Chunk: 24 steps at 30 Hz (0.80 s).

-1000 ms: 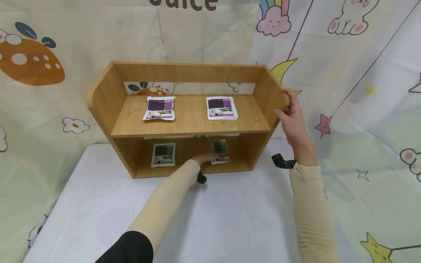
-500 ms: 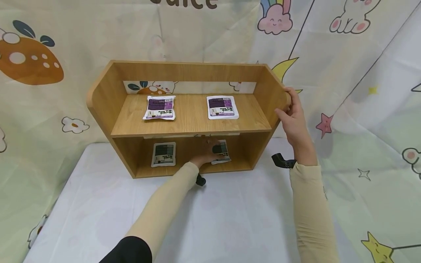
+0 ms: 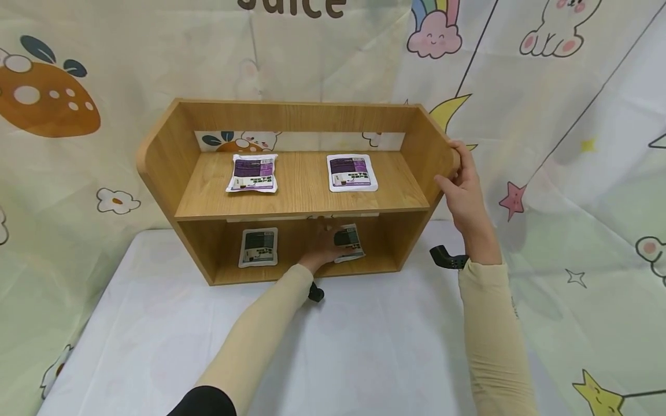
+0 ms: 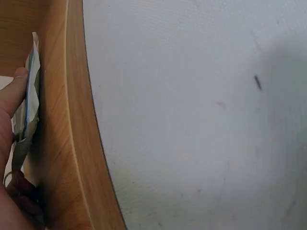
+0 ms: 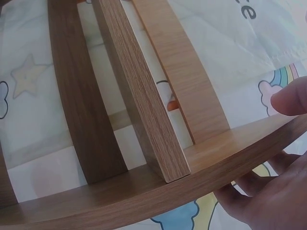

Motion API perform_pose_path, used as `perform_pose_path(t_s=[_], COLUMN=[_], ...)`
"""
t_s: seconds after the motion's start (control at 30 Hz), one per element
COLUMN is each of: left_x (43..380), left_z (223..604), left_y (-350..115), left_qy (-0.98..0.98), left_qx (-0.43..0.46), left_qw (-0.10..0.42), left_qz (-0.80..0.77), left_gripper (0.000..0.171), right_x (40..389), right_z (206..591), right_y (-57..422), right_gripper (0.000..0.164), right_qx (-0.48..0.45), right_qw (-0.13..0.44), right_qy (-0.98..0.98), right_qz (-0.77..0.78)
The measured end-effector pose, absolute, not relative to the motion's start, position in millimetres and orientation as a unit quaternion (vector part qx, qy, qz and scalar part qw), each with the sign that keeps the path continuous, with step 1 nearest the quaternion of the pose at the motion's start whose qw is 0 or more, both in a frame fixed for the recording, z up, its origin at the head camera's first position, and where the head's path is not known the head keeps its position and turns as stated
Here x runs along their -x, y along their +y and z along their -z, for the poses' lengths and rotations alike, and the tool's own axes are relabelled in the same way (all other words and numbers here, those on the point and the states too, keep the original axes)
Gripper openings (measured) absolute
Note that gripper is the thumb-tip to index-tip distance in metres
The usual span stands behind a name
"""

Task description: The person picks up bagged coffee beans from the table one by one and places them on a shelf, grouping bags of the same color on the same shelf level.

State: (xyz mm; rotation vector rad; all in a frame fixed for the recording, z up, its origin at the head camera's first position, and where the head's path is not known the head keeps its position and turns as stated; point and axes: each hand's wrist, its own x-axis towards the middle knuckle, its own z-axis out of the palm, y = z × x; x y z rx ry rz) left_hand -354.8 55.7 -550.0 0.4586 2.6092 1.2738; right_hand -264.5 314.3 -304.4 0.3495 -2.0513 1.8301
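A two-tier wooden shelf stands on the white table. My right hand grips its right side panel, thumb on the inner face and fingers outside, as the right wrist view also shows. Inside the lower tier, my left hand is at the left side of a white packet with a dark green label. The thumb overlaps the packet's lower edge, while the other fingers are spread away from its top. In the left wrist view the packet lies close over the wooden board, my thumb touching it.
Two white packets with purple labels, a left one and a right one, lie on the upper tier. Another green-labelled packet is at the lower left. A printed cloth hangs behind the table.
My left hand has shifted slightly left, its fingers coming off the green-labelled packet's top so more of the label shows. The right hand keeps its grip on the shelf.
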Motion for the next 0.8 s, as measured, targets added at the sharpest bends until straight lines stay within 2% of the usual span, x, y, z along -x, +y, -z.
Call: perform_pose_path(t_s=[0.17, 0.3, 0.6, 0.8], left_x=[358.7, 361.7, 353.1, 338.5], left_z=[556.8, 560.8, 550.0, 541.0], left_y=[54.6, 55.7, 58.8, 54.7], left_qy=[0.892, 0.902, 0.909, 0.914], left_qx=[-0.141, -0.143, -0.156, -0.167], left_qw=[0.100, 0.077, 0.044, 0.059], left_qz=[-0.418, -0.399, -0.384, -0.364], left_gripper=[0.079, 0.077, 0.062, 0.052], right_x=[265.3, 264.6, 261.8, 259.2], right_z=[304.2, 303.6, 297.8, 300.1], right_y=[312.0, 312.0, 313.2, 311.1], right_gripper=[0.062, 0.062, 0.062, 0.060], right_qx=[-0.122, -0.123, -0.120, -0.122], right_qw=[0.181, 0.188, 0.194, 0.184], right_qy=[-0.728, -0.728, -0.722, -0.727], right_qz=[-0.650, -0.648, -0.653, -0.651])
